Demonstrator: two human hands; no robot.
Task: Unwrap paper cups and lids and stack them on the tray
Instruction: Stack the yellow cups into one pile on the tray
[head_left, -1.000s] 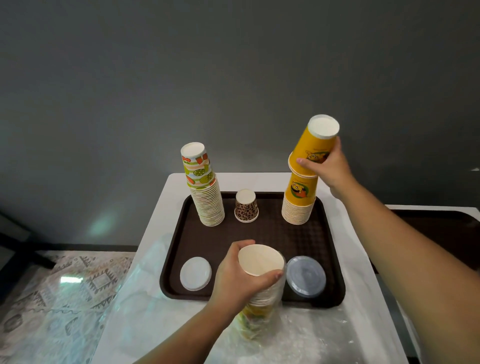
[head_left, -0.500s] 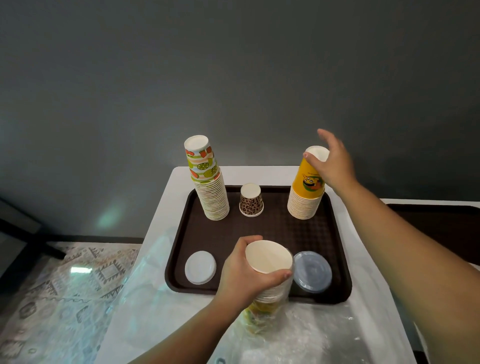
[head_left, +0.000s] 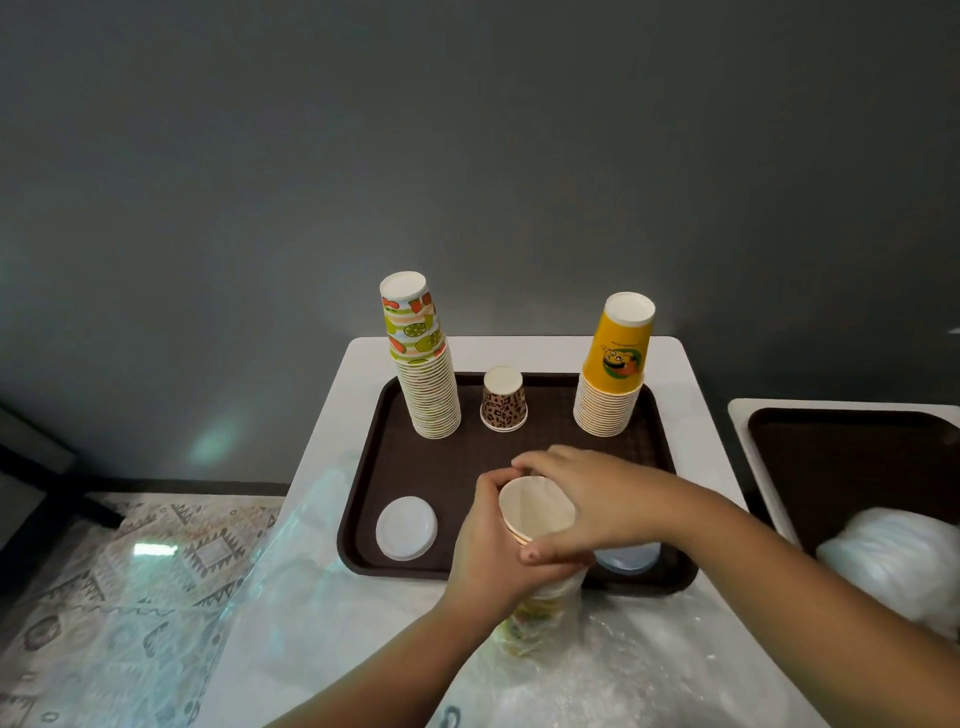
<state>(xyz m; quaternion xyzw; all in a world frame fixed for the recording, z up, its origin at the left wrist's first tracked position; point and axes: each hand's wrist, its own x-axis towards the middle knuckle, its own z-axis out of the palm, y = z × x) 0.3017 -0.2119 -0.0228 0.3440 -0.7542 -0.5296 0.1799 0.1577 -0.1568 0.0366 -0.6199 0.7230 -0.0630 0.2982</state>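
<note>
Cup stack (head_left: 537, 519) upright, mouth up, gripped by both hands.

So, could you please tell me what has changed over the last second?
The right hand set its yellow cups onto the yellow stack, let go, and came back to grip the top of the wrapped cup stack. The left hand still holds that stack. The fruit-print stack, leopard cup and lids stayed put.

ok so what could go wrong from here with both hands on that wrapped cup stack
The right hand pinches the top cup of the wrapped stack that the left hand grips; several nested cups may lift together. The loose plastic wrap could snag. The tall fruit-print stack leans slightly and might topple if bumped.
</note>
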